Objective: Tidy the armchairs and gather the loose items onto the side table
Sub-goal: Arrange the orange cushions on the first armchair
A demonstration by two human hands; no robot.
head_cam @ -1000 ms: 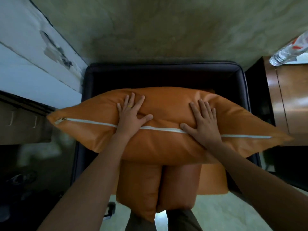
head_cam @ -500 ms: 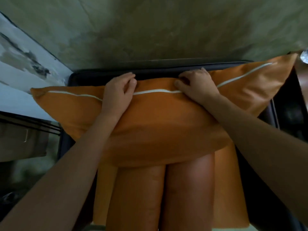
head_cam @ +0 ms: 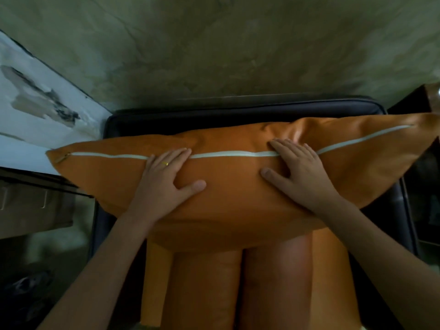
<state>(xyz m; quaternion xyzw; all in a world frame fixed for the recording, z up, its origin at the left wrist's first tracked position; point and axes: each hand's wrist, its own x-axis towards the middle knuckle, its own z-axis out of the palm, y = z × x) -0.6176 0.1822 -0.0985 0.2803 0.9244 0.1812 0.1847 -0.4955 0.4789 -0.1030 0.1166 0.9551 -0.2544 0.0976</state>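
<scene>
A big orange cushion (head_cam: 233, 194) with a white zip along its top edge lies across the dark armchair (head_cam: 238, 113), against its backrest. My left hand (head_cam: 166, 179) presses flat on the cushion's left half, fingers straight, thumb spread. My right hand (head_cam: 297, 172) presses flat on the right half, fingertips at the zip. Below the cushion lies the orange seat pad (head_cam: 238, 287), creased down its middle.
A corner of the wooden side table (head_cam: 431, 96) shows at the far right edge. A pale wall panel (head_cam: 35, 120) and a dark shelf (head_cam: 31, 203) are at the left. A mottled green wall (head_cam: 214, 44) rises behind the chair.
Both hands let go of the cushion's zip edge and now lie flat on its face. The cushion has dropped slightly against the backrest.
</scene>
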